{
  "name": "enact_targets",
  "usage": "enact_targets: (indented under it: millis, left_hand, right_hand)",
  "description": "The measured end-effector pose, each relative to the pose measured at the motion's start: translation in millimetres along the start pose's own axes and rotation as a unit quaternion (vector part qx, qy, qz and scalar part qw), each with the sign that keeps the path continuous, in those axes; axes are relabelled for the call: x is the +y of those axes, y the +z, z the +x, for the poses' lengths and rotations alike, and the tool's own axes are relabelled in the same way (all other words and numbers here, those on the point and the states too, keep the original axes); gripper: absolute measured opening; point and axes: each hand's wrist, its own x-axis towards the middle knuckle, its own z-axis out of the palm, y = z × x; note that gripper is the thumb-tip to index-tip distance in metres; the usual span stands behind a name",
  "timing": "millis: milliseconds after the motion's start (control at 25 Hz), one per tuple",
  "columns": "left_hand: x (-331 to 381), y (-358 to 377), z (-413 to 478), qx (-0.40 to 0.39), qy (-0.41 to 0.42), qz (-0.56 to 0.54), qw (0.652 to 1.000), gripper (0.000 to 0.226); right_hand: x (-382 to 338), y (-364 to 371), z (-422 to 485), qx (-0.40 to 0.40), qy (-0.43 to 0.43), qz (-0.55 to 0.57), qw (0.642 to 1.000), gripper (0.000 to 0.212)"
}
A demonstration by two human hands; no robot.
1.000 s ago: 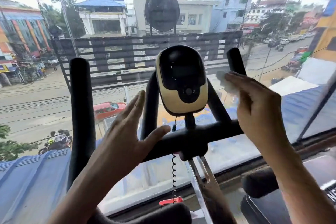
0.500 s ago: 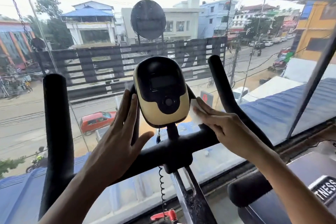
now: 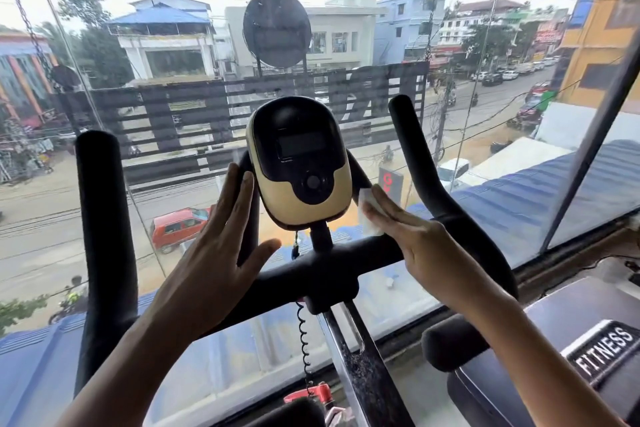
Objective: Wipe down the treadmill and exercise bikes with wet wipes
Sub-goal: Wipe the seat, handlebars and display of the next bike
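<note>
R hand (image 3: pixel 433 253) flat, pressing wipe (image 3: pixel 366 215), long axis upright, beside console (image 3: pixel 301 163); L hand (image 3: pixel 214 253) spread.

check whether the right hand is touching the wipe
Touching. The head view shows the right hand lying flat over the white wipe, pressing it against the black handlebar.

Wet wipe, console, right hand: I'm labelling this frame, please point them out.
wet wipe (image 3: pixel 366 218), head view, its white exposed middle
console (image 3: pixel 300 163), head view, dark front face
right hand (image 3: pixel 426 248), head view, back of hand
</note>
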Motion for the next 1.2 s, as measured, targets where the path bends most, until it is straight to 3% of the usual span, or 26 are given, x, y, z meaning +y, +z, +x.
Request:
enact_targets:
  millis: [80,160,240,360,440,520,680,880,1040,1200]
  left_hand:
    - [-0.9,1.2,-0.1,0.01,-0.002,-0.008,1.0,0.084]
    - [0.1,-0.9,5.6,0.025,0.001,-0.013,1.0,0.085]
    - [2.7,-5.3,17.2,0.051,0.017,-0.022,0.998,0.085]
    - [6.8,-5.9,35.6,0.083,0.045,-0.044,0.995,0.085]
    - [6.4,-0.9,39.8,0.1,0.053,-0.053,0.992,0.082]
    - [1.9,5.4,39.5,0.115,0.077,-0.066,0.988,0.079]
    - [-3.4,5.7,39.6,0.114,0.092,-0.078,0.986,0.078]
    - [-2.4,4.9,39.5,0.116,0.095,-0.069,0.986,0.076]
    - [-4.3,3.5,37.9,0.111,0.11,-0.074,0.985,0.071]
    - [-4.2,1.7,36.7,0.11,0.103,-0.075,0.986,0.071]
  right_hand:
    - [-9.6,-1.9,-24.9,-0.041,0.031,-0.03,0.998,0.086]
    - [-30.2,-17.0,-28.4,-0.042,0.049,0.04,0.997,0.071]
    - [-56.1,-29.8,-10.2,0.066,0.016,0.097,0.993,0.052]
    - [-80.2,-18.9,46.5,0.28,-0.01,0.047,0.959,0.05]
    - [-88.5,6.5,88.0,0.326,0.021,0.066,0.943,0.044]
    - [-97.5,31.8,105.6,0.287,0.019,0.034,0.957,0.045]
    - [-87.8,42.5,73.8,0.217,-0.063,-0.002,0.974,0.045]
    - [-89.9,37.2,84.5,0.235,0.005,0.03,0.971,0.047]
    - [-86.5,36.2,69.5,0.191,-0.048,0.024,0.98,0.046]
    - [-77.6,28.0,79.8,0.212,0.017,0.037,0.976,0.05]
